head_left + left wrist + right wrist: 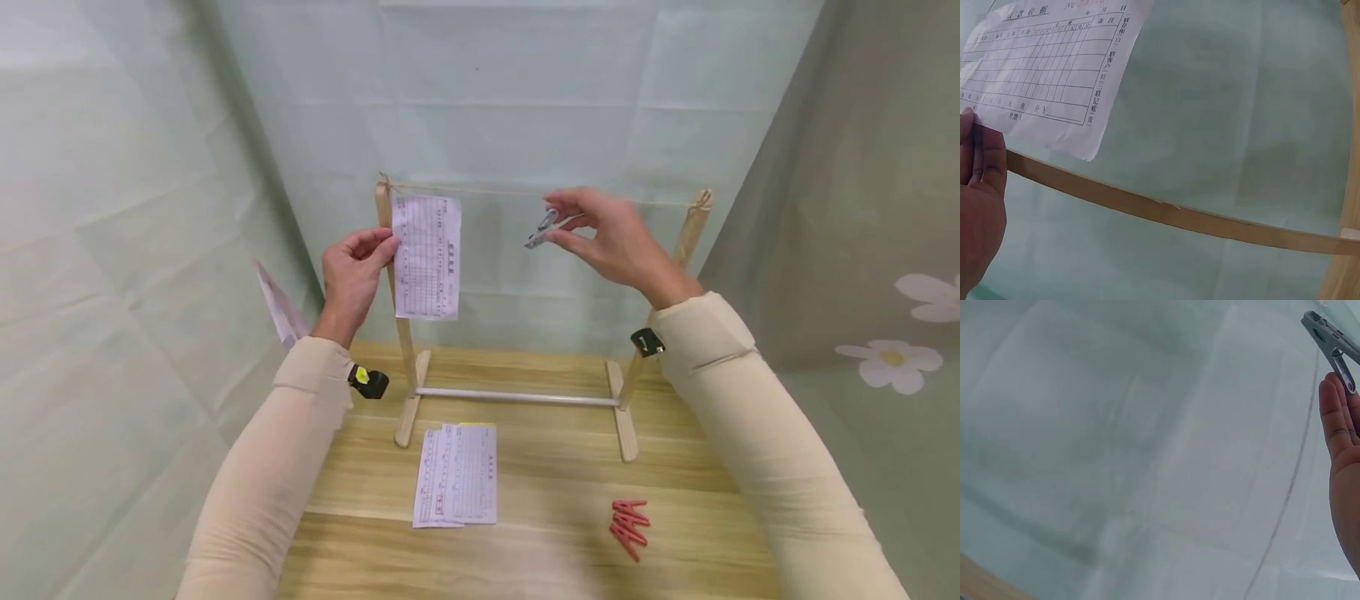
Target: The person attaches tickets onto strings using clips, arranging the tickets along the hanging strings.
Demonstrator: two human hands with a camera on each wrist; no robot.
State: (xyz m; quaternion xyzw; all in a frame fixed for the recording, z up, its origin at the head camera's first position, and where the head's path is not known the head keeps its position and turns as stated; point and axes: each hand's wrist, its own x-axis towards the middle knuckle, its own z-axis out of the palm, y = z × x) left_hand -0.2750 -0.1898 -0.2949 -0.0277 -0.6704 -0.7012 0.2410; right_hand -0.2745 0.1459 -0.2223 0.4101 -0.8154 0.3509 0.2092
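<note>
My left hand (356, 271) pinches the left edge of a printed receipt slip (427, 258), which hangs upright beside the left post of a wooden stand, its top just under the string (502, 192). In the left wrist view the slip (1041, 69) shows a printed grid, with the fingers at one edge. My right hand (611, 237) holds a grey clothespin (542, 229) between thumb and fingers, near the string and apart from the slip. The right wrist view shows this clothespin (1332, 347) at the fingertips, partly cut off by the frame.
Several slips (468, 475) lie overlapped on the wooden table (525, 550). Red clothespins (628, 529) lie at the right front. The stand has a right post (692, 229) and a white crossbar (517, 397). Pale cloth (510, 83) hangs behind and on both sides.
</note>
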